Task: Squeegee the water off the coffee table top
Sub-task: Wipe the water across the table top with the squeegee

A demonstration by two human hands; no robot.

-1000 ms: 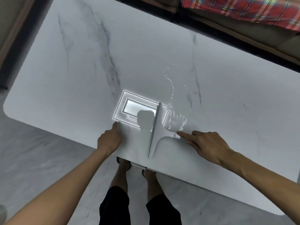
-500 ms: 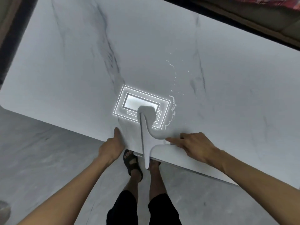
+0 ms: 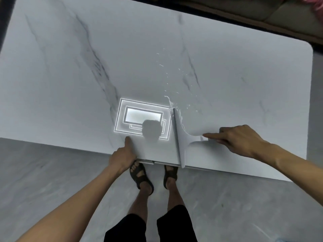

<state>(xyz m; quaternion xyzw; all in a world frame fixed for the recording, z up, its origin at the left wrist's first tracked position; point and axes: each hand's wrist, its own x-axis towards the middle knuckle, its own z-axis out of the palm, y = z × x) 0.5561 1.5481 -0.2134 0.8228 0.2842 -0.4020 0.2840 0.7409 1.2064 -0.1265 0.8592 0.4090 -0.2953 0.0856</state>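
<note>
A grey stone-look floor point(image 3: 52, 172) with faint pale mottling is seen along the near side and at the far right. Beyond the far edge of the coffee table point(image 3: 70, 75), an olive-brown sofa point(image 3: 286, 16) is set, with red patterned fabric point(image 3: 319, 9) glimpsed at the far right corner. A rectangular light reflection point(image 3: 143, 115) is mirrored in nested bright outlines on the tabletop.

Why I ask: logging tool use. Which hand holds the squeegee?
The right hand, gripping the squeegee by its handle, index finger extended along it; the left hand only holds the coffee table at its near edge.
</note>
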